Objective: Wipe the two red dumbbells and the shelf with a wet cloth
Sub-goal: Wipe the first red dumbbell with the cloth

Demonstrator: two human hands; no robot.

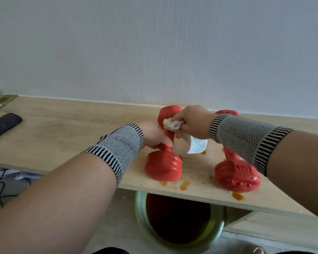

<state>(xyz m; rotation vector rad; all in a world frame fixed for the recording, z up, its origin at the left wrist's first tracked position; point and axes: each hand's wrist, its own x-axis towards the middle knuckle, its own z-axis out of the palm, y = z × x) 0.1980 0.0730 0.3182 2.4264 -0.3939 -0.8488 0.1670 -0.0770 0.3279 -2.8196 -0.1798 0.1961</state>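
Observation:
Two red dumbbells lie on a light wooden shelf (81,125). My left hand (154,134) grips the handle of the left dumbbell (163,165). My right hand (193,121) pinches a bunched white cloth (173,124) against that dumbbell's far head and handle; a loose end of the cloth hangs down onto the shelf. The right dumbbell (237,176) lies beside it, partly hidden under my right wrist. Orange-brown stains (184,185) spot the shelf near its front edge.
A black remote-like object (4,125) lies at the shelf's left end, next to flat packets at the far left corner. Below the shelf stands a green basin (217,230) with dark liquid. The wall runs right behind the dumbbells. Black cables lie on the floor at left.

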